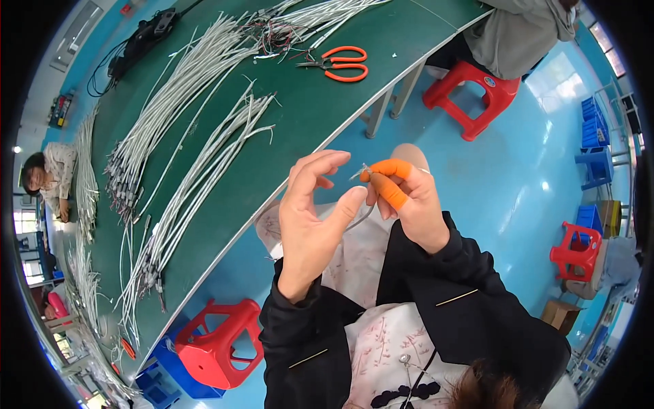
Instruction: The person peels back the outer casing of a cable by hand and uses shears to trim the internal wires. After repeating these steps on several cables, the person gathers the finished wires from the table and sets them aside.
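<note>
Over my lap, beside the table edge, my right hand (pixel 412 201) pinches the end of a thin grey cable (pixel 363 217) between thumb and forefinger, both wearing orange finger covers. Frayed wire strands (pixel 358 173) stick out of the pinch toward the left. My left hand (pixel 310 221) is open just left of them, thumb and fingers curved apart, with nothing seen in it. The cable runs down from my right hand and passes behind my left thumb. Scissors with orange handles (pixel 346 64) lie on the green table (pixel 286 146).
A large bundle of white cables (pixel 184 95) and a smaller one (pixel 204 177) lie on the table. Red stools stand below left (pixel 221 344) and at upper right (pixel 473 99). A person in a grey top (pixel 524 37) sits at upper right; another person (pixel 54 170) is across the table.
</note>
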`<state>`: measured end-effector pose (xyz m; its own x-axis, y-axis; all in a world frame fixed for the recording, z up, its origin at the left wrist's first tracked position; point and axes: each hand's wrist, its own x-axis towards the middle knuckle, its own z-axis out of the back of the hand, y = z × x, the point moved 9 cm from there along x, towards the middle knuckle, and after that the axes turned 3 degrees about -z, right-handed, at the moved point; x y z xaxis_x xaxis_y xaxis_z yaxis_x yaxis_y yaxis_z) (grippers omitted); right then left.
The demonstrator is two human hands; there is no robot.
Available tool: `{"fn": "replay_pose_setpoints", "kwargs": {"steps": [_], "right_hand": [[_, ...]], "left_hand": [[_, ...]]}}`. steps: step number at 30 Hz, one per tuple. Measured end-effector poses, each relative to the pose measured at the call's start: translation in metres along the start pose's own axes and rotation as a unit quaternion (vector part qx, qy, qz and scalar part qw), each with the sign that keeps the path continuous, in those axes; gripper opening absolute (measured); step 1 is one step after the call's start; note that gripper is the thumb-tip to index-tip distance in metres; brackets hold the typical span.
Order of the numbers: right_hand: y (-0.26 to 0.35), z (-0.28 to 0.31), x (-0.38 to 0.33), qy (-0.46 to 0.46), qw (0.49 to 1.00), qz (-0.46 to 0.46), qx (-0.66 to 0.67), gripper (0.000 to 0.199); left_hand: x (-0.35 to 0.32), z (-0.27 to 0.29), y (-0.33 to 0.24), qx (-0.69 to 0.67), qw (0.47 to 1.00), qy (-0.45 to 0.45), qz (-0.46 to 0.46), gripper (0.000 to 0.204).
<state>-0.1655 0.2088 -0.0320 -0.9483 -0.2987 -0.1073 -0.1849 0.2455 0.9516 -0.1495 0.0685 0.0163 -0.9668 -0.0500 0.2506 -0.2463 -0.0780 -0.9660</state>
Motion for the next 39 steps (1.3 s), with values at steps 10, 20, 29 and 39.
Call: {"fn": "replay_pose_setpoints", "kwargs": {"steps": [10,20,29,39], "right_hand": [[0.010,0.001,-0.011,-0.038,0.999,0.014,-0.017,0.015],[-0.004,-0.025,-0.005,0.044,0.997,-0.055,0.012,0.016],[-0.011,-0.026,0.006,0.009,0.997,-0.031,0.076,0.015],[0.005,-0.019,0.008,-0.003,0.999,-0.002,0.041,0.017]], "left_hand": [[-0.002,-0.011,-0.042,0.277,0.936,-0.077,-0.201,0.024],[-0.023,-0.006,-0.038,0.367,0.888,-0.119,-0.250,0.016],[-0.028,-0.017,-0.037,0.401,0.873,-0.061,-0.269,0.017],[-0.039,0.041,-0.024,0.172,0.963,-0.196,-0.064,0.016]]}}
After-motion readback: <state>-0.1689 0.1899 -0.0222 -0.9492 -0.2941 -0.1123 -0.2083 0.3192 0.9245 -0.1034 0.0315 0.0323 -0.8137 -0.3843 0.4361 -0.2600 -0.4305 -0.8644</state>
